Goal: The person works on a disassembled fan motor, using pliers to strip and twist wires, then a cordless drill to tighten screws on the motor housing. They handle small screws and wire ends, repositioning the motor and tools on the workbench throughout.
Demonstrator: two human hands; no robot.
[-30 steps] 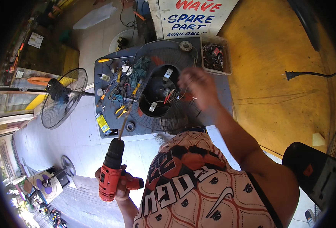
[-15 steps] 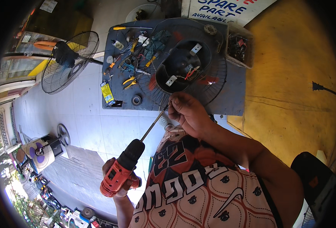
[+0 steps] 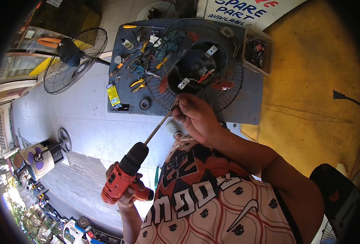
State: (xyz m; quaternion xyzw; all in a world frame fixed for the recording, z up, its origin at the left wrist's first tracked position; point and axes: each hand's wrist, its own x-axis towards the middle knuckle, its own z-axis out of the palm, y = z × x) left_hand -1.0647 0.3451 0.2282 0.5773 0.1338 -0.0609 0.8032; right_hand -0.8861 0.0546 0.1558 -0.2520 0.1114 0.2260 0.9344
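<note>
Bit (image 3: 157, 131) fitted; my left fingers (image 3: 126, 199) grip the drill (image 3: 118, 183), right fingers (image 3: 185, 105) pinch its tip; housing (image 3: 176, 74) still open.

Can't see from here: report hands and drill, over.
Left hand gripping red drill. Right hand at tip of long bit. Black housing beyond, nothing seen blocking bit.

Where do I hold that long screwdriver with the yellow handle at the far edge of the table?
Probably best by the thick yellow handle, coming down from above. It lies flat on the table, handle to the left, and the thin shaft points right, giving your fingers less to wrap around.
</note>
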